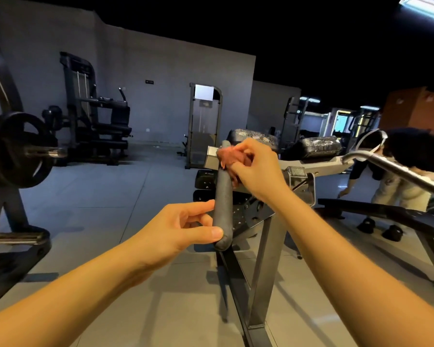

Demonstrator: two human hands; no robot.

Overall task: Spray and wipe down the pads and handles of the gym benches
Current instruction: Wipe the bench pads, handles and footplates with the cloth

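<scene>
From my remote seat I look down along both bare forearms to a grey padded handle (222, 194) that runs from the near centre of the scene up and away to the far end of the bench frame (266, 249).

The left hand (178, 229) is at the near, lower end of the handle. Its thumb lies across the rounded tip and its forefinger touches the handle's left side, so it pinches that end. The other fingers are curled in just left of the grip.

The right hand (256, 166) is farther along, at the handle's upper part. Its fingers are bunched around a reddish cloth (229, 157), which it presses against the right side and top of the handle. The cloth sits between that hand and the grip, and a stretch of bare grey padding separates the two hands.

Just beyond the cloth I see two dark pads (254, 140), their tops speckled and glistening. A chrome bar (396, 171) slants in from the right edge. Behind it, a person (398, 189) bends over beside a low flat bench (386, 214). At the left edge hangs a black weight plate (18, 149), and a dark machine (95, 116) stands by the far wall.
</scene>
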